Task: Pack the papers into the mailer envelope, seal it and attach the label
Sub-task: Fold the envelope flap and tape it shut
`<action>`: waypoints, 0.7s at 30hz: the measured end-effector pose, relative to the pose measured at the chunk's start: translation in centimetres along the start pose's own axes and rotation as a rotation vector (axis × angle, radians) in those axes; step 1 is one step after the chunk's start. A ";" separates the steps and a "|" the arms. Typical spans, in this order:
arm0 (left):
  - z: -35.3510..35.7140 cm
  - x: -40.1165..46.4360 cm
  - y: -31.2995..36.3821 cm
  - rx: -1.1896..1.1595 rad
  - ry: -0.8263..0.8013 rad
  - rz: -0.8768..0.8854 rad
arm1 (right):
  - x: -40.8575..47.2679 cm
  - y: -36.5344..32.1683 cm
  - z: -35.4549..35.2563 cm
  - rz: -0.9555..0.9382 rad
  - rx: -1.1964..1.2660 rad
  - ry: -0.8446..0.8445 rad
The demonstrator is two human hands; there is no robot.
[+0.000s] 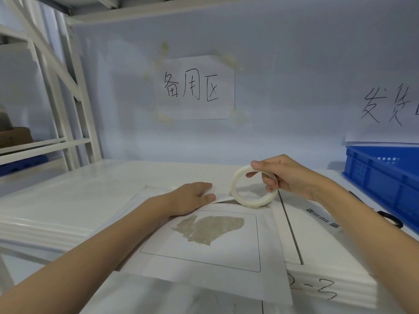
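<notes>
A: Starting at the left, what is showing?

B: White shelf posts (68, 91) are standing at the far left, clear of the work. Next, the left hand (192, 198) is lying flat on the envelope (204, 252), its fingers (207, 197) spread open and pressing the paper down onto the desk (90, 200), gripping nothing.

A: And the envelope itself?

B: It is lying flat in the middle of the desk, right in front of the person, with a torn grey patch inside a printed frame. It is looking thin, light and floppy, so I judge it is likely to slide or buckle unless it is being pinned near the edge where the tape is going on.

A: Where is the tape?

B: The tape roll (254, 186) is standing on edge just right of the left hand, touching the top edge of the envelope. A short strip is running from it toward the left fingertips. The right hand (288, 175) is pinching the roll's rim, fingers closed on it, one finger hooked through the hole.

A: Anything standing in the way?

B: Not much. Further right, a second white sheet (317, 225) with small print is lying beside the envelope, dark scissors (390, 219) are partly hidden by the right forearm, and a blue crate (385, 175) is sitting at the far right, well apart. Handwritten signs (195, 87) are hanging on the back wall.
</notes>
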State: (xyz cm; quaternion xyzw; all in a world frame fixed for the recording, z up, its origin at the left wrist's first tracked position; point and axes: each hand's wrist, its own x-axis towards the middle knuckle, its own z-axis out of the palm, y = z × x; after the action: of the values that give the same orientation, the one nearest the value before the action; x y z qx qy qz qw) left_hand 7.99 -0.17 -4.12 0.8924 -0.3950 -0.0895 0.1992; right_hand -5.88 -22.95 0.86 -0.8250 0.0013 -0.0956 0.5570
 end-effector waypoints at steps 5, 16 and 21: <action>-0.5 0.5 0.2 -0.020 -0.073 0.015 | 0.5 1.1 0.2 0.073 0.032 0.023; 0.9 1.0 0.1 -0.080 0.027 0.036 | 1.2 -0.4 -0.3 0.006 -0.074 0.047; 0.5 0.9 0.5 -0.091 -0.037 0.030 | 0.7 0.1 -2.5 0.011 -0.216 0.085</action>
State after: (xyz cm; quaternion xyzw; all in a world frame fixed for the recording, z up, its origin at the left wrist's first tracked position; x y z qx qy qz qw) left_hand 8.13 -1.24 -4.34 0.8745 -0.4075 -0.1211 0.2335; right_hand -5.62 -25.30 1.80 -0.8755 0.0398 -0.1265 0.4647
